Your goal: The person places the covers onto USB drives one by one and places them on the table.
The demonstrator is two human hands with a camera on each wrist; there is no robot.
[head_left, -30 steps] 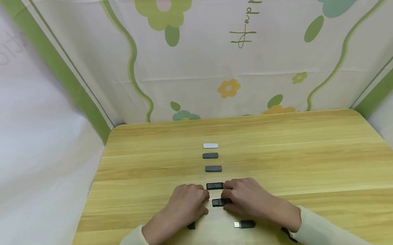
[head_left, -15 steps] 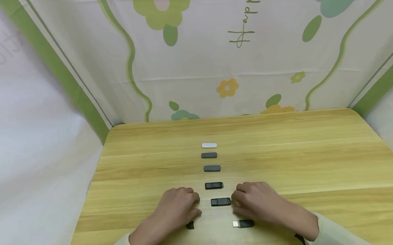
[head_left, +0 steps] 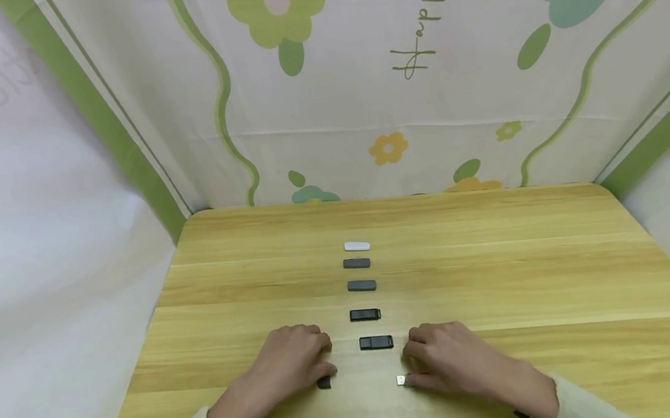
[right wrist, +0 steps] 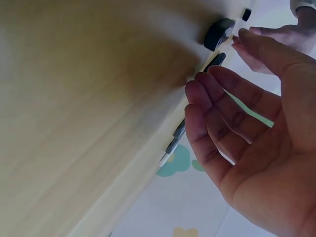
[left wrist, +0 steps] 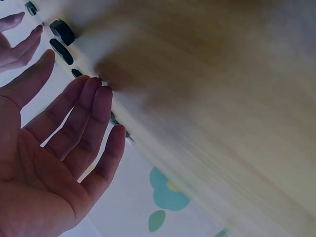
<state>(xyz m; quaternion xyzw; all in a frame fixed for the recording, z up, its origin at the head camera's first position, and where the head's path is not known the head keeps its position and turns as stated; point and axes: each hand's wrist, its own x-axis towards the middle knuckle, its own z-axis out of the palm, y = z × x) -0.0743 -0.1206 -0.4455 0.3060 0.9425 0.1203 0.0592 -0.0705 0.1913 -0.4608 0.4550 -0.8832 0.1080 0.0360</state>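
Beside my left hand (head_left: 293, 358), partly under its thumb in the head view, lies a small black cap (head_left: 324, 382). The left wrist view shows this hand's fingers gently bent, with nothing between them and the thumb. My right hand (head_left: 451, 358) hovers by an uncapped black USB flash drive (right wrist: 217, 34); from the head, only its metal plug (head_left: 401, 380) shows past the thumb. Those fingers are also loosely bent and hold nothing. Between and beyond the hands, a black USB stick (head_left: 376, 343) with a loop end lies flat, with another black stick (head_left: 365, 314) behind it.
Farther back in the same column lie two grey sticks (head_left: 361, 285) and a white one (head_left: 356, 246). All rest on a wooden table (head_left: 503, 272). Flower-printed cloth (head_left: 322, 100) hangs behind its far edge, with white cloth at both sides.
Both hands have drawn apart and away from the nearer looped black stick, leaving it lying in the column. The right hand has come back toward the uncapped drive, the left toward the cap.
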